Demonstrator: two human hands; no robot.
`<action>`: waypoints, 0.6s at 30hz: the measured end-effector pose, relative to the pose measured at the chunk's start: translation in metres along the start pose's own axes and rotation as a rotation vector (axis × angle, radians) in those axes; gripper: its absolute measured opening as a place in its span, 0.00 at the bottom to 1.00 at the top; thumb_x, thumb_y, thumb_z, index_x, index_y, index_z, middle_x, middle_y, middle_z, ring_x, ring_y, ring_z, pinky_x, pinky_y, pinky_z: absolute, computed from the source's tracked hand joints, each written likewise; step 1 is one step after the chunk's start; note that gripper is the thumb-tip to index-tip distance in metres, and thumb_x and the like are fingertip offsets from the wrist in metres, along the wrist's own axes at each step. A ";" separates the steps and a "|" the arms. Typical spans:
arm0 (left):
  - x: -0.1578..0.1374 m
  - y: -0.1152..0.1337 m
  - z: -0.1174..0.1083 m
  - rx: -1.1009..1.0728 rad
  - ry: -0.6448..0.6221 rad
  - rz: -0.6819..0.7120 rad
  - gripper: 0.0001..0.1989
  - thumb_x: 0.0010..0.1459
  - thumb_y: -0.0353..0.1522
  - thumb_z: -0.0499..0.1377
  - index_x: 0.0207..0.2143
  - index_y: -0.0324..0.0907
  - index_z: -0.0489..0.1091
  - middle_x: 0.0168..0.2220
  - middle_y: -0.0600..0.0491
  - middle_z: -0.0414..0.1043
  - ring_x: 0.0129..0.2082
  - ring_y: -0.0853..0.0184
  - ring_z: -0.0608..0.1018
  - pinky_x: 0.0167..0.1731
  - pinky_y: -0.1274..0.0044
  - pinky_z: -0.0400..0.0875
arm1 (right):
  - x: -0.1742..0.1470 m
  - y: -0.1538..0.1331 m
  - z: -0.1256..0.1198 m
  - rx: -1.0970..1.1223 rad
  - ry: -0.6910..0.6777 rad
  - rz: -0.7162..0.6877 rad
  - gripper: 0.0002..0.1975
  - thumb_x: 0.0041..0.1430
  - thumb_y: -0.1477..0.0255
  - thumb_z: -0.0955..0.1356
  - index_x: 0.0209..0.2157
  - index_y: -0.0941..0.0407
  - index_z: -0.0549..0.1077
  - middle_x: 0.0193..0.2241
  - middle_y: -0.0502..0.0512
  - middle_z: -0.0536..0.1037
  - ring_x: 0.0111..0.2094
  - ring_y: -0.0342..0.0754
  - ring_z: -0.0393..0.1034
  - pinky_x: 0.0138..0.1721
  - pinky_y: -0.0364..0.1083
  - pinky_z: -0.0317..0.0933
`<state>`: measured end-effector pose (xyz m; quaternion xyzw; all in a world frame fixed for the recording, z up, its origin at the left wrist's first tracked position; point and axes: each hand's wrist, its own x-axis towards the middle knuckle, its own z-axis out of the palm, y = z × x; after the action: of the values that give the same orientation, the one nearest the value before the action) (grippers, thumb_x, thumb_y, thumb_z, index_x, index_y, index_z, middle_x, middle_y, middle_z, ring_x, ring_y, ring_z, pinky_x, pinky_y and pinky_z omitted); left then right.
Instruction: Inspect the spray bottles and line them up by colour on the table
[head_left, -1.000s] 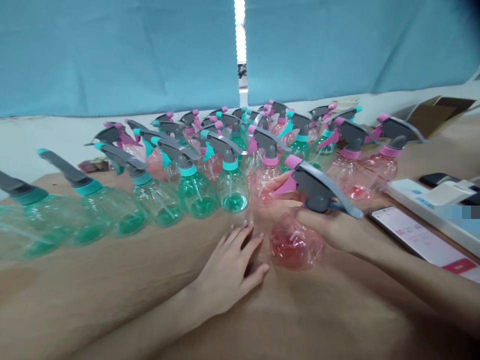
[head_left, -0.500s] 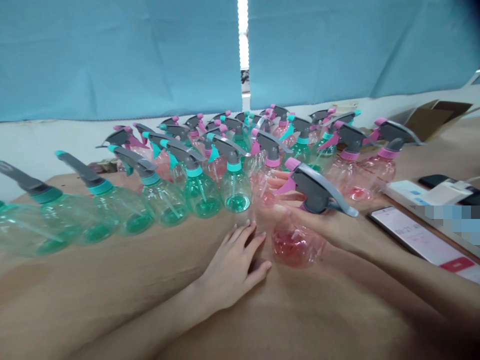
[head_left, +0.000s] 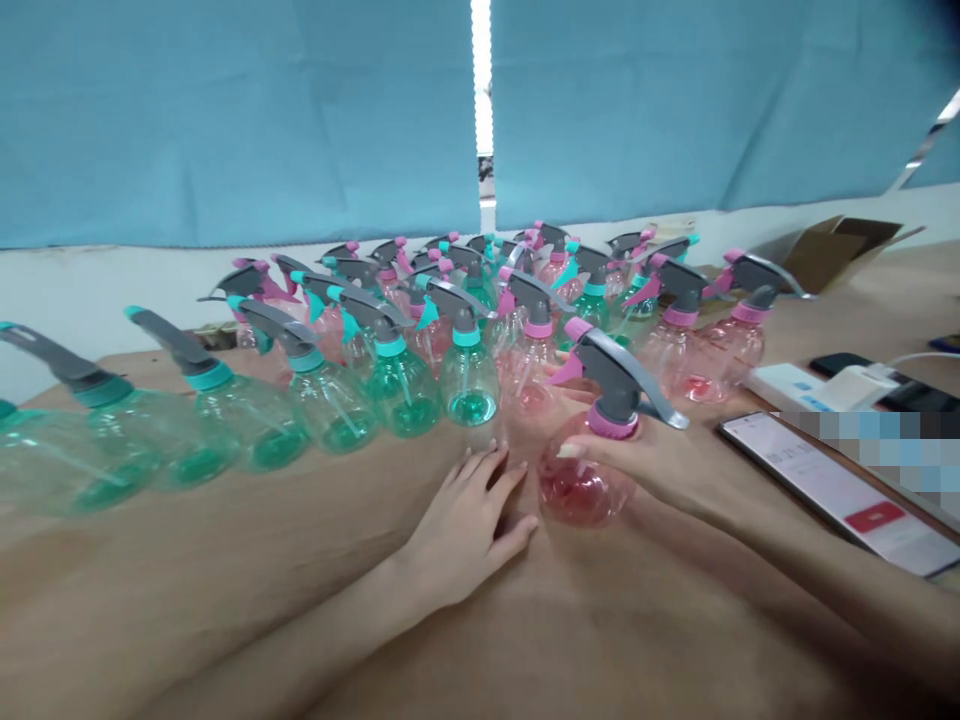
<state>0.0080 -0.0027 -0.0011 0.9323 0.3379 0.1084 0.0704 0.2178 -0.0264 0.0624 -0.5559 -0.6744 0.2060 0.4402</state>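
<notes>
A pink spray bottle (head_left: 586, 497) with a grey trigger head and pink collar stands on the table with pink liquid inside. My right hand (head_left: 652, 462) is closed around its upper body, thumb across the front; the other fingers are partly hidden behind the bottle. To its left, my left hand (head_left: 466, 530) lies palm down on the wooden table, fingers stretched out and holding nothing. Just beyond that hand stands a clear green spray bottle (head_left: 471, 385). A second pink spray bottle (head_left: 531, 375) is behind the held one.
Several green bottles, including one at far left (head_left: 112, 450), form a row to the left. More pink and green bottles crowd the back. At right lie a phone (head_left: 795, 470), a white charger (head_left: 855, 388) and a dark device (head_left: 922, 390). A cardboard box (head_left: 840, 255) sits behind.
My right thumb has come round to the front of the pink spray bottle, and the hand now grips it. My left hand stays in place. The view has shifted slightly right.
</notes>
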 end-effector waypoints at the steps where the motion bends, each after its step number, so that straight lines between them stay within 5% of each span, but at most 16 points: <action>1: 0.000 0.000 0.000 0.003 0.001 0.000 0.25 0.64 0.41 0.53 0.60 0.38 0.60 0.62 0.41 0.56 0.61 0.53 0.60 0.59 0.59 0.54 | -0.002 0.002 -0.001 -0.002 0.014 -0.009 0.16 0.47 0.57 0.72 0.37 0.49 0.74 0.33 0.52 0.76 0.35 0.53 0.72 0.36 0.52 0.69; 5: -0.001 0.000 0.000 0.020 0.002 0.003 0.25 0.65 0.42 0.53 0.59 0.37 0.61 0.62 0.40 0.57 0.61 0.51 0.60 0.58 0.58 0.55 | -0.014 0.011 -0.004 -0.063 0.038 -0.041 0.26 0.42 0.55 0.74 0.43 0.52 0.71 0.46 0.56 0.74 0.47 0.58 0.69 0.48 0.58 0.64; 9: -0.002 0.001 0.000 0.021 -0.005 -0.004 0.25 0.65 0.42 0.53 0.59 0.37 0.61 0.62 0.40 0.56 0.61 0.51 0.60 0.57 0.58 0.57 | -0.026 0.021 -0.006 -0.214 0.129 -0.006 0.25 0.46 0.53 0.72 0.41 0.54 0.69 0.36 0.57 0.75 0.40 0.58 0.71 0.40 0.57 0.66; 18: 0.000 0.000 -0.003 -0.005 0.003 -0.009 0.23 0.64 0.41 0.53 0.58 0.39 0.62 0.62 0.41 0.57 0.62 0.51 0.60 0.57 0.57 0.57 | -0.004 0.059 -0.031 -0.395 0.212 -0.052 0.25 0.52 0.52 0.68 0.42 0.58 0.70 0.39 0.62 0.72 0.39 0.57 0.69 0.41 0.56 0.64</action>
<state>0.0068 -0.0024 0.0014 0.9304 0.3421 0.1101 0.0725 0.2765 -0.0193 0.0320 -0.6323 -0.6658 -0.0012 0.3961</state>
